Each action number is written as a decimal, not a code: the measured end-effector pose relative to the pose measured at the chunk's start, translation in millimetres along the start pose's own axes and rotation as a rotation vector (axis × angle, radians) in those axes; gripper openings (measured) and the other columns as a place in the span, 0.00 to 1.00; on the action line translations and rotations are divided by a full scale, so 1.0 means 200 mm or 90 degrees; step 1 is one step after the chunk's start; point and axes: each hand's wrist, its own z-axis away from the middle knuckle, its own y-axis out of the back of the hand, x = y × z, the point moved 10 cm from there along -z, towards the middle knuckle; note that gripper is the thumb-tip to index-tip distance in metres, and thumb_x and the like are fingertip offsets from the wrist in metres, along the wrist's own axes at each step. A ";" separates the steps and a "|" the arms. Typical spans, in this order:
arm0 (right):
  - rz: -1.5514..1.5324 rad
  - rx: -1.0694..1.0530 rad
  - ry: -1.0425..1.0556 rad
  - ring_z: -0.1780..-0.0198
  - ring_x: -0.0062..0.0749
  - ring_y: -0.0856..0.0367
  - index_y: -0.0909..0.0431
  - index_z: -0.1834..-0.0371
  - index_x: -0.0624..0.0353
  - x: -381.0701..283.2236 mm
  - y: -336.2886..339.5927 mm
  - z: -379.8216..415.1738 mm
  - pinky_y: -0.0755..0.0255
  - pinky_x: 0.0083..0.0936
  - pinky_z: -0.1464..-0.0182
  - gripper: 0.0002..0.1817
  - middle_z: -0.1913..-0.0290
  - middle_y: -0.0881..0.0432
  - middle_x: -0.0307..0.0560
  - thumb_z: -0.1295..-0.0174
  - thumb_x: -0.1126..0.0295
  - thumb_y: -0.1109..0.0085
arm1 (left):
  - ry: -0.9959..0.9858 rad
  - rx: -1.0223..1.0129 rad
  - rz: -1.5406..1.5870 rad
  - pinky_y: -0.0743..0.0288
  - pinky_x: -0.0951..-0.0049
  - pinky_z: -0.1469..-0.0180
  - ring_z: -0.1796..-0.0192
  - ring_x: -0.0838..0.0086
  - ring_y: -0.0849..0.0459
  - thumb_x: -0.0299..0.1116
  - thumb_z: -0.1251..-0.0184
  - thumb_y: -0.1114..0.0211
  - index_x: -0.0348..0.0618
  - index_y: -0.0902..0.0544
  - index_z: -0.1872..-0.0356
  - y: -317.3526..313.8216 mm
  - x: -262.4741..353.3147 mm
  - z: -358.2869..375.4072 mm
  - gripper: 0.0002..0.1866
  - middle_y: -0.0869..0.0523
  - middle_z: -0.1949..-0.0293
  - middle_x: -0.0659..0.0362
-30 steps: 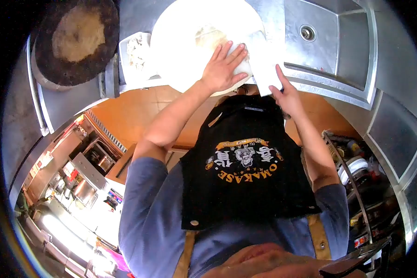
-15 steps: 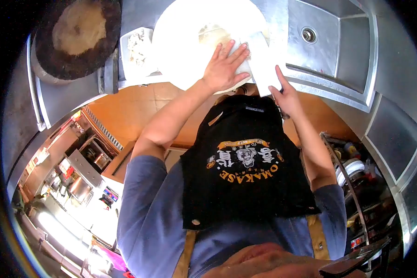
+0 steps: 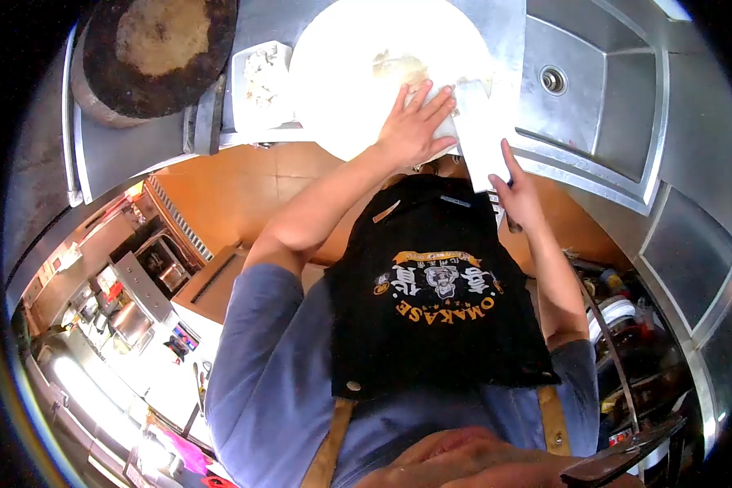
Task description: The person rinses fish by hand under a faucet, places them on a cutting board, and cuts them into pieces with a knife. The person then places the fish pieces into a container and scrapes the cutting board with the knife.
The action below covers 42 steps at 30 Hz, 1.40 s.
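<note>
My left hand [image 3: 418, 126] lies flat with its fingers spread, pressing on pale, glare-washed food on a round white cutting board [image 3: 333, 73]. Some beige, translucent-looking pieces [image 3: 398, 67] rest just beyond its fingertips. My right hand [image 3: 519, 195] is closed around the dark handle of a broad-bladed knife [image 3: 477, 146], with the index finger stretched along the blade's side. The blade reaches over the board just right of my left fingertips. Bright glare hides its edge and whether it touches the food.
Left of the board stands a white tray [image 3: 237, 93] of chopped pale pieces [image 3: 264, 75]. A thick round wooden block [image 3: 164, 37] sits farther left. To the right is a steel sink [image 3: 561, 114] with a drain. Shelves with containers [image 3: 618, 313] are at lower right.
The whole view has shifted slightly rightward. My left hand stays flat at the food, and the knife remains beside it in my right hand, its blade a little more upright in the picture.
</note>
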 end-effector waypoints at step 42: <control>0.042 -0.223 0.087 0.78 0.26 0.25 0.49 0.20 0.40 -0.48 -0.21 -0.48 0.26 0.24 0.71 0.41 0.50 0.17 0.53 0.36 0.74 0.44 | 0.362 0.575 0.195 0.22 0.62 0.52 0.59 0.57 0.15 0.30 0.44 0.31 0.42 0.12 0.69 0.56 -1.06 -0.17 0.04 0.12 0.65 0.53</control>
